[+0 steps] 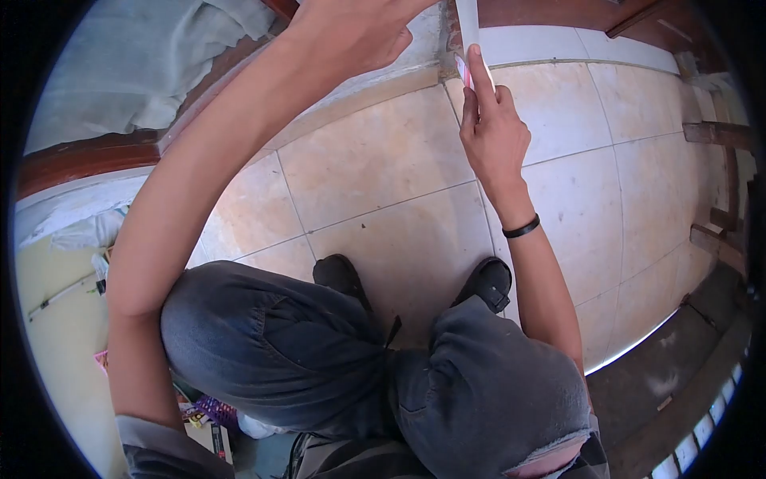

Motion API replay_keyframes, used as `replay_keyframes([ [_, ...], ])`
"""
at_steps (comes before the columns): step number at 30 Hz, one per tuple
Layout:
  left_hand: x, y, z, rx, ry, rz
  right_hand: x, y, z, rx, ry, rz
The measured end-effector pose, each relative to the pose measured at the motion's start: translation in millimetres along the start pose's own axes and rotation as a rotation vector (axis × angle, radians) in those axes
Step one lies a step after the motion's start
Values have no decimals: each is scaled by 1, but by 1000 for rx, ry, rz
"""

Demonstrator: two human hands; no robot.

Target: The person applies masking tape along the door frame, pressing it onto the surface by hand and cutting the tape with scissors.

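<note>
My right hand (496,132) is closed around a long, flat white strip (469,22), its index finger laid along the strip. The strip runs upward out of the picture at the top edge. A small pink-and-white striped piece (463,70) shows beside the thumb and index finger; I cannot tell whether it belongs to the strip. My left hand (359,32) is at the top edge, left of the strip, with a finger reaching toward it. The picture's edge cuts off most of its fingers, so what it holds or touches is hidden.
Below me is a tiled floor (383,191) with my two dark shoes on it. A wooden frame with grey cloth (152,72) stands at upper left. Wooden legs (718,136) are at right. Packets and a box (215,435) lie at lower left.
</note>
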State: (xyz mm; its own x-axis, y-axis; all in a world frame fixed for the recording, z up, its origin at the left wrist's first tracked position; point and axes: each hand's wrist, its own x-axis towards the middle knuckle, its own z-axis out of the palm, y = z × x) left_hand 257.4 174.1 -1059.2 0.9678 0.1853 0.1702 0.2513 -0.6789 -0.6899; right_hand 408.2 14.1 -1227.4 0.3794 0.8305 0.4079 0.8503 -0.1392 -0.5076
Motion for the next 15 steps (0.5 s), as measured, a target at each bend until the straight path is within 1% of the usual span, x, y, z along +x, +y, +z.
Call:
replay_keyframes([
  [2,0,-1,-1,-3,-1,-2,3,-3,2,-108,-52,21],
  [3,-1,-1,-2,43,7,2,6,-6,2,-109,-54,20],
  [5,-2,-1,-1,86,15,5,14,-11,2,-208,-109,16],
  [9,-3,0,2,115,21,3,26,-14,6,-210,-137,3],
  [11,-3,0,2,126,26,3,29,-14,8,-220,-117,-41],
  [15,-1,0,3,51,15,4,33,-17,9,-237,-141,-33],
])
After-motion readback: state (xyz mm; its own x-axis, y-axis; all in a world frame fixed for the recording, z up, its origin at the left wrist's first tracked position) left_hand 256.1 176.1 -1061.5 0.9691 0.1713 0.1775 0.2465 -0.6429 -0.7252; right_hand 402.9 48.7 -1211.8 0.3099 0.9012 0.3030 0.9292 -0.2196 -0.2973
